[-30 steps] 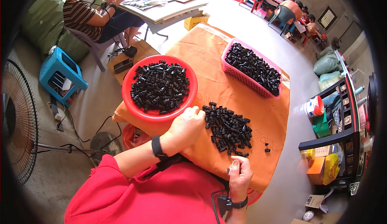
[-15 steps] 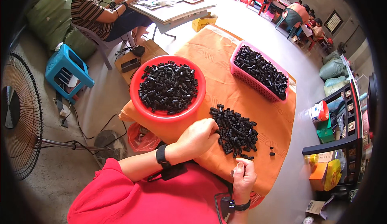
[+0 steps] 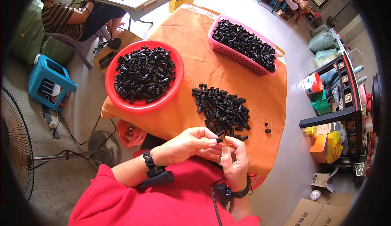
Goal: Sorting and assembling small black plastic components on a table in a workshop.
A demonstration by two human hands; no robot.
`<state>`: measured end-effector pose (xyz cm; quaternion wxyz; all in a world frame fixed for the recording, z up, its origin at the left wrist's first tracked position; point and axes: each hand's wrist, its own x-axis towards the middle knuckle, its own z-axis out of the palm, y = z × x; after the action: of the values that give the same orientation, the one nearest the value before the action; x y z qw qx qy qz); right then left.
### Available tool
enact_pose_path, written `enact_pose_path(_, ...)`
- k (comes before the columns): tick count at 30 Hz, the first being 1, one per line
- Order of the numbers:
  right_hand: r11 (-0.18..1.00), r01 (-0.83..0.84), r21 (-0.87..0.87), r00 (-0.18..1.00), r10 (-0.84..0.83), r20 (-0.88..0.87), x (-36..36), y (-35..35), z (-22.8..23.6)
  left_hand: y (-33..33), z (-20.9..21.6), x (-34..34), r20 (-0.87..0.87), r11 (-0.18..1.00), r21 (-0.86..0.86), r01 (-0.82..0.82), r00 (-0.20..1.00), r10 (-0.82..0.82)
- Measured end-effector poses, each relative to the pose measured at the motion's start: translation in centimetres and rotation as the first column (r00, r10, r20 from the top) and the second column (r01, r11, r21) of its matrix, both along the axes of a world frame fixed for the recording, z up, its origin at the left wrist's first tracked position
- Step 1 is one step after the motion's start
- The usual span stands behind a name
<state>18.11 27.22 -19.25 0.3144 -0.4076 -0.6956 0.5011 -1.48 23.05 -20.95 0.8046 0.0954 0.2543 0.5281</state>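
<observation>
My left hand (image 3: pixel 189 146) pinches a small black cylindrical plastic piece (image 3: pixel 219 140) between thumb and forefinger. Close beside it, my right hand (image 3: pixel 235 161) is closed, its thumb against bent fingers; whatever lies in them is hidden. Just beyond both hands, a loose heap of black pieces (image 3: pixel 226 110) rests on the orange cloth (image 3: pixel 254 154). Two stray pieces (image 3: pixel 267 129) lie right of the heap. A round red basin (image 3: pixel 179 73) full of the same pieces stands at the left, and a pink perforated basket (image 3: pixel 236 58) holds more at the far right.
A person in a striped shirt (image 3: pixel 63 18) sits at another table at the far left. Nearer are a blue stool (image 3: pixel 51 79) and a standing fan (image 3: pixel 16 136). On the right stand a dark shelf (image 3: pixel 346 118) with goods and a red-and-white bucket (image 3: pixel 311 83).
My left hand has come back from the heap toward my right hand, with a black piece now showing in its fingertips. The whole view has shifted, moving the table leftward and upward.
</observation>
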Motion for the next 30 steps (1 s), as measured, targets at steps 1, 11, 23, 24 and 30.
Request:
enact_pose_path(1, 1.000, 0.004, -0.004, 1.000, -0.004, -0.004, -0.2, -0.1, 0.1, -0.1, 0.0, 0.2, -0.041, 1.000, -0.013, 0.006, 0.999, -0.007)
enact_pose_path(11, 0.997, -0.059, -0.053, 0.997, 0.057, -0.043, -0.2, 0.0, 0.4, -1.1, -0.2, 0.5, -0.207, 0.998, 0.044, 0.052, 0.977, -0.041)
enact_pose_path(23, 0.990, -0.138, 0.036, 0.990, 0.139, -0.008, -0.1, 0.3, 0.7, -1.2, 0.0, 0.5, -0.134, 0.989, 0.041, 0.140, 0.982, -0.133)
enact_pose_path(24, 0.990, -0.139, 0.034, 0.990, 0.139, -0.007, -0.1, 0.2, 0.7, -1.2, -0.1, 0.5, -0.120, 0.989, 0.034, 0.144, 0.983, -0.139)
enact_pose_path(30, 0.991, -0.117, 0.067, 0.993, 0.116, 0.028, -0.1, 0.1, 0.5, -1.3, -0.9, 0.8, -0.073, 0.993, 0.020, 0.113, 0.991, -0.111)
